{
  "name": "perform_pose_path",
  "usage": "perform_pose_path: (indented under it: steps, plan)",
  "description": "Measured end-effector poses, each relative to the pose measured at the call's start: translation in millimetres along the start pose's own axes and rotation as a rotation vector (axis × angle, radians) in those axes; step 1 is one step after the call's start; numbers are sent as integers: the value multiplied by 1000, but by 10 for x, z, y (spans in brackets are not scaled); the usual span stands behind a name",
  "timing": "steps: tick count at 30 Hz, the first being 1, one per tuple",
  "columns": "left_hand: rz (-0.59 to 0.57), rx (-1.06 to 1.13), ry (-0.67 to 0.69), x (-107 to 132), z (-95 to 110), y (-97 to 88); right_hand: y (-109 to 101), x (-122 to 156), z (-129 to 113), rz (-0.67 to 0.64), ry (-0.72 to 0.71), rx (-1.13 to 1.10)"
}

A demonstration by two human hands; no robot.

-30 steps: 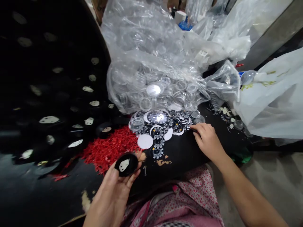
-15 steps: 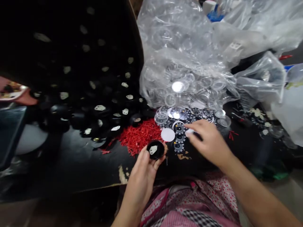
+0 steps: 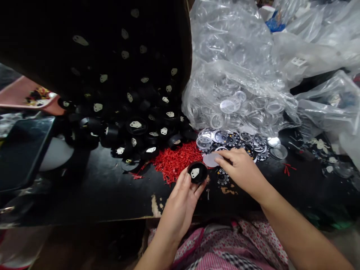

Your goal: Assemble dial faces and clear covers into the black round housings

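My left hand (image 3: 182, 198) is closed around a round black plastic case (image 3: 197, 173), its open side facing up. Inside the case sits a pale piece with small holes (image 3: 194, 173). My right hand (image 3: 243, 168) pinches the right edge of a thin white disc (image 3: 212, 160), just above and right of the case. Beneath and beside that hand lie printed black-and-white dials (image 3: 223, 176), partly covered by my fingers. A heap of small red pieces (image 3: 176, 161) lies left of the disc.
Many black cases (image 3: 136, 125) spread across the left and back. A plastic bag of clear round covers (image 3: 233, 90) stands behind the dials. Far left are a dark flat screen (image 3: 26, 150) and a pink tray (image 3: 17, 93). The black tabletop (image 3: 112, 202) has a worn front edge.
My right hand has come left from over the dials and its fingers now grip the white disc's edge. My left hand still holds the black case. The whole view has shifted.
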State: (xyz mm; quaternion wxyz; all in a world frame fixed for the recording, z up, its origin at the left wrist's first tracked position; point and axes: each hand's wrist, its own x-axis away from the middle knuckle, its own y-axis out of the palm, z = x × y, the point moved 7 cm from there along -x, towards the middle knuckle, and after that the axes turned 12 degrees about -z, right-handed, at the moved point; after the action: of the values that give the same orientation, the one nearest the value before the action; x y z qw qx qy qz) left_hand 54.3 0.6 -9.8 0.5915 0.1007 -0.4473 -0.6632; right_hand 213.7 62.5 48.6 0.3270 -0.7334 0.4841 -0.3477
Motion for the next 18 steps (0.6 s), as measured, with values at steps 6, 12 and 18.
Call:
perform_pose_path:
  steps: [6, 12, 18]
  plan:
    - [46, 21, 60, 30, -7, 20, -63, 185, -83, 165, -70, -120]
    - [85, 139, 3, 33, -103, 99, 194, 238, -232, -103, -79, -487]
    - [66, 83, -26, 28, -88, 71, 138, 218, -80, -88, 61, -682]
